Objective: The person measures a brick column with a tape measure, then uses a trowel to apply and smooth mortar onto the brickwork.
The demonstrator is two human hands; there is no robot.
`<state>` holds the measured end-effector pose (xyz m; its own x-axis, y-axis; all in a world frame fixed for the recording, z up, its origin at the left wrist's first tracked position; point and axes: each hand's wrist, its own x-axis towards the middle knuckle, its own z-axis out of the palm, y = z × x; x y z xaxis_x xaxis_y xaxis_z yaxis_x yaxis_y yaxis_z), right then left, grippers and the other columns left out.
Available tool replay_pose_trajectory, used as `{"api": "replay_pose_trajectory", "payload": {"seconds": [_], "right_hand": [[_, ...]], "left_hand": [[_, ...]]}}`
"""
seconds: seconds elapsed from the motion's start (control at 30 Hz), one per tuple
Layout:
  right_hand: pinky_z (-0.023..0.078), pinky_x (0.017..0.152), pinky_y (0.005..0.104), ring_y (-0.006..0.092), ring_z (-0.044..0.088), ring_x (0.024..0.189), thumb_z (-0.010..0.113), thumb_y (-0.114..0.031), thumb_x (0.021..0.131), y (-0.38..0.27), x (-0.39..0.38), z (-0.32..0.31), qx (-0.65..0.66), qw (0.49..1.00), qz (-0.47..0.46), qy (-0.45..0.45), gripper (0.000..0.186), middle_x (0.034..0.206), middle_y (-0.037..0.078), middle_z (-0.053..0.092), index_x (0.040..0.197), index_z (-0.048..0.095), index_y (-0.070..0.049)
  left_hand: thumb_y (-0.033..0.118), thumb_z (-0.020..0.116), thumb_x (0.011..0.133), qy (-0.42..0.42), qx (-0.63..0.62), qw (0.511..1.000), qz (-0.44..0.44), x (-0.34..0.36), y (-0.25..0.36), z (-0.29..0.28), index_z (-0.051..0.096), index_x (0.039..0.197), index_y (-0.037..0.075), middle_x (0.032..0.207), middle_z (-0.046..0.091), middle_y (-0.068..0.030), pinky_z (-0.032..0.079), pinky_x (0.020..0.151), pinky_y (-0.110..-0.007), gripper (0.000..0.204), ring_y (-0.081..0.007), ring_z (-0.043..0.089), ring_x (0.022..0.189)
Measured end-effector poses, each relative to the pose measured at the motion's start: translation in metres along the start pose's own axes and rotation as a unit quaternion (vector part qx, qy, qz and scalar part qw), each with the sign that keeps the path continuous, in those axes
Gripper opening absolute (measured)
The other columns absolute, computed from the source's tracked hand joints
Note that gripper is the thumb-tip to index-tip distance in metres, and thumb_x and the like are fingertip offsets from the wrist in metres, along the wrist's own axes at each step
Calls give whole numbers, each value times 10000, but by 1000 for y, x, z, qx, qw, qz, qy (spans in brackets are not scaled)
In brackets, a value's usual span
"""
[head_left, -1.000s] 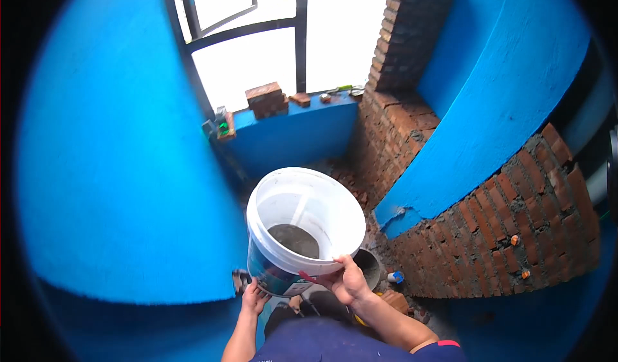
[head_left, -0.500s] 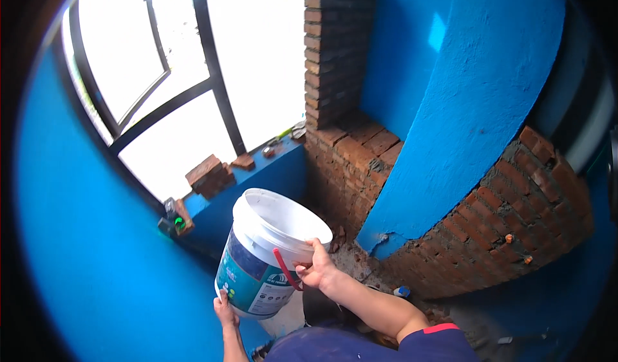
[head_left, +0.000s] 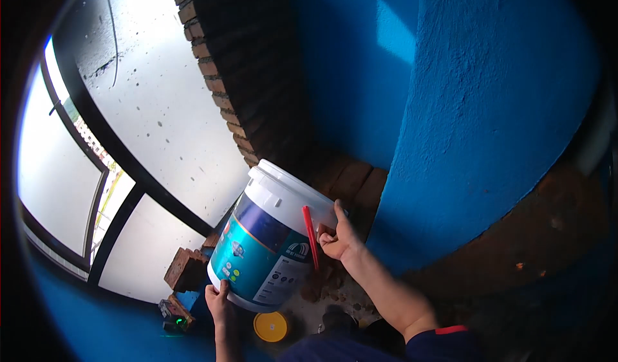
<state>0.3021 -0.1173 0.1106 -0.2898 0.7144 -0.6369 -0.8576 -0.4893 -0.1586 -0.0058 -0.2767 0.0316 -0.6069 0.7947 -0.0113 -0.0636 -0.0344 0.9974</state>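
Between my hands is a large white plastic bucket (head_left: pixel 256 243) with a teal and dark blue label, tilted with its rim toward the brick corner. At the rim's right side my right hand (head_left: pixel 336 238) grips it, the thumb pointing up. A red handle grip (head_left: pixel 310 233) hangs beside that hand. My left hand (head_left: pixel 219 303) holds the bucket's bottom edge at the lower left. What the bucket contains, if anything, is hidden from this angle. Below it is a round yellow lid-like disc (head_left: pixel 270 326).
Ahead stand a brick pillar (head_left: pixel 215 82) and a brick ledge (head_left: pixel 351 178), beside a blue wall (head_left: pixel 470 117). Loose bricks (head_left: pixel 185 269) and a small device with a green light (head_left: pixel 176 317) are near the dark-framed window (head_left: pixel 122 230) at left. My shoe (head_left: pixel 338 320) shows below.
The bucket has been raised and tipped farther toward the brick ledge, so its inside no longer shows. My view has shifted, and the yellow disc has come into sight.
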Motion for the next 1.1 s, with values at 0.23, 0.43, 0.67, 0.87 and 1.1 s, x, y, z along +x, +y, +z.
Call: {"api": "replay_pose_trajectory", "payload": {"seconds": [0.23, 0.43, 0.67, 0.87, 1.1], "right_hand": [[300, 449, 147, 123, 485, 666, 729, -337, 730, -29, 48, 23, 45, 995, -87, -13, 425, 796, 56, 516, 936, 514, -33], [316, 467, 135, 100, 472, 653, 690, -281, 780, -17, 62, 13, 49, 992, -113, -8, 297, 825, 65, 534, 817, 532, -32], [388, 530, 149, 116, 516, 674, 669, -245, 801, -22, 62, 5, -14, 994, -106, -11, 242, 738, 47, 555, 728, 532, -60], [426, 574, 182, 112, 551, 671, 613, -292, 843, -27, 60, -15, -150, 985, -74, -40, 288, 702, 50, 565, 705, 515, -59], [475, 775, 343, 259, 511, 978, 675, -446, 742, -56, 32, -4, -679, 394, -620, 13, 631, 1093, 147, 457, 1142, 435, -21]], "left_hand": [[193, 619, 846, -33, 2, 999, -30, 58, -37, 48, 454, 758, 51, 683, 494, 10, 350, 571, -212, 235, -61, 411, 592], [144, 573, 870, -32, -65, 991, -114, 62, -72, 40, 470, 783, 33, 719, 537, -32, 409, 625, -246, 175, -99, 480, 622], [128, 559, 872, -34, -100, 985, -139, 51, -79, 49, 456, 822, 23, 777, 562, -72, 447, 697, -293, 155, -143, 529, 685], [106, 551, 868, -12, -122, 977, -174, 47, -74, 60, 446, 835, 17, 830, 566, -107, 464, 782, -360, 142, -193, 557, 746], [75, 538, 864, -4, -151, 966, -208, 44, -68, 65, 443, 831, 23, 847, 561, -110, 457, 799, -380, 113, -207, 554, 775]]}}
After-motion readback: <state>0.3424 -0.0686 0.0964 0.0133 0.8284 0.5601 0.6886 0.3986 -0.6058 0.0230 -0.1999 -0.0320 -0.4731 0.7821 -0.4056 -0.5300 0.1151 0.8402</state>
